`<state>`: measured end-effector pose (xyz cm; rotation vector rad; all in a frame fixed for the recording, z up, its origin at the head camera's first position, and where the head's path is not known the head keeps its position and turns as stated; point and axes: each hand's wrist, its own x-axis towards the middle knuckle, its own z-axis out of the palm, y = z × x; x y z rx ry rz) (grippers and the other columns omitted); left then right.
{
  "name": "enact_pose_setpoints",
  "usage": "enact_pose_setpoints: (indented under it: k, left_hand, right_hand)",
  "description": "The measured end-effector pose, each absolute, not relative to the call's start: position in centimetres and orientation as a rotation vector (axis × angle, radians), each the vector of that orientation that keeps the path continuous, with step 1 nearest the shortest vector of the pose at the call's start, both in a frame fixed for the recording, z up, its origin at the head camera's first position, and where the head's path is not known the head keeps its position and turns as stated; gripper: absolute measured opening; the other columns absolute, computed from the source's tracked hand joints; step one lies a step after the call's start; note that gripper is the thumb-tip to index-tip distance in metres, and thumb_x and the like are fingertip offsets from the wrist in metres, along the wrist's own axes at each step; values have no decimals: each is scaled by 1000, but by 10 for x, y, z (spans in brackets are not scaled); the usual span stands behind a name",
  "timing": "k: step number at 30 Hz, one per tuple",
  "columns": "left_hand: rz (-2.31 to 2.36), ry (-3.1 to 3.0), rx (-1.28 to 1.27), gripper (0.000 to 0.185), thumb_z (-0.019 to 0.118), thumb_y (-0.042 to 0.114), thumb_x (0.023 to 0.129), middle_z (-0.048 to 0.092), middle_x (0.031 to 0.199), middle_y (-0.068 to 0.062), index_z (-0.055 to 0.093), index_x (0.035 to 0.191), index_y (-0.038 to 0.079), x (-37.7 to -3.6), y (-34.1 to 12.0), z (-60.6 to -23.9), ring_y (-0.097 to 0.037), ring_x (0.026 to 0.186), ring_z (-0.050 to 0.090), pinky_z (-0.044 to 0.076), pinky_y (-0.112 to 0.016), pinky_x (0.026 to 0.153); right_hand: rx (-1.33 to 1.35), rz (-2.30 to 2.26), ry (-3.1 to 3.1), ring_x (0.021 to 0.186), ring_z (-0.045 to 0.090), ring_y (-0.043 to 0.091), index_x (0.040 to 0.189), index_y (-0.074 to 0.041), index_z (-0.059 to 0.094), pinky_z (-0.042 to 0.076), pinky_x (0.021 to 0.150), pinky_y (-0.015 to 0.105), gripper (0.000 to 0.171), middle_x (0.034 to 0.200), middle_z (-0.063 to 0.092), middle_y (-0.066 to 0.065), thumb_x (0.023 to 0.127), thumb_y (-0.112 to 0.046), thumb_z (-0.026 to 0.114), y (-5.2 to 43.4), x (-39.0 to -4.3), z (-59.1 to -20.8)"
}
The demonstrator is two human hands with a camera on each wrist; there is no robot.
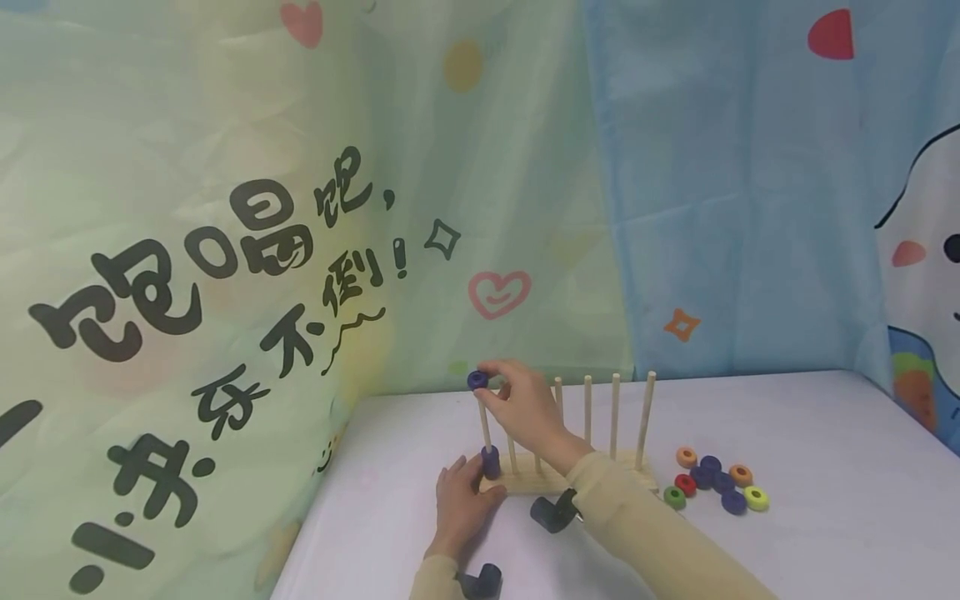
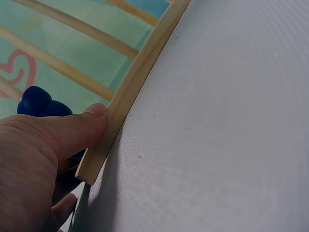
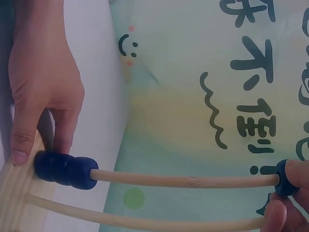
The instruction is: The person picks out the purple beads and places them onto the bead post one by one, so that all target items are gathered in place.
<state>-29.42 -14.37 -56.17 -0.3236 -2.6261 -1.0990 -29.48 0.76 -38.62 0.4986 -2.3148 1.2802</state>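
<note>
My right hand pinches a dark blue bead between thumb and fingers at the top of the leftmost peg. In the right wrist view this bead sits at the peg's tip. Several blue beads are stacked low on that same peg, by the base. My left hand grips the left end of the wooden base, its thumb pressed on the front edge and its other fingers partly hidden behind. The other pegs are bare.
Loose beads lie on the white table right of the rack: several blue ones, orange, a red, a green and a yellow. Printed cloth hangs behind and at the left.
</note>
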Motion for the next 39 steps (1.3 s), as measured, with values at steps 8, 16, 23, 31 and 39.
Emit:
enact_pose_setpoints:
  k: [8,16,23,31,39]
  left_hand:
    - [-1101,-2630,-321,53,78,28,77,64,130,-6,64,127,19,-293,-143,-561,-43,131,45,17,-67,113]
    - [-1082,-2632,-320,53,78,28,77,64,131,-7,64,128,17,-293,-142,-560,-43,131,46,18,-66,113]
    - [-1063,-2625,-320,50,79,29,76,64,130,-7,66,124,17,-293,-141,-559,-43,130,47,20,-67,112]
    - [-1069,-2637,-298,49,79,31,77,64,131,-7,67,122,16,-293,-142,-559,-42,131,47,19,-65,113]
    - [-1086,-2638,-289,50,78,29,77,63,131,-7,66,124,17,-292,-143,-559,-42,131,46,18,-65,114]
  right_hand:
    - [479,1247,-2336,61,53,6,118,-11,68,45,51,22,33,107,69,0,86,-18,74,6,-296,-386]
    - [461,1226,-2342,61,51,6,116,-11,68,44,51,23,32,105,70,-1,86,-19,74,7,-297,-390]
    - [454,1229,-2348,62,52,6,115,-13,68,45,52,23,30,106,69,-2,86,-19,74,10,-295,-393]
    - [469,1295,-2327,68,56,6,115,-14,69,48,54,23,28,107,69,1,87,-18,73,11,-290,-393]
    - [477,1440,-2244,71,62,10,110,-12,70,53,57,23,24,101,70,-2,85,-11,73,12,-277,-395]
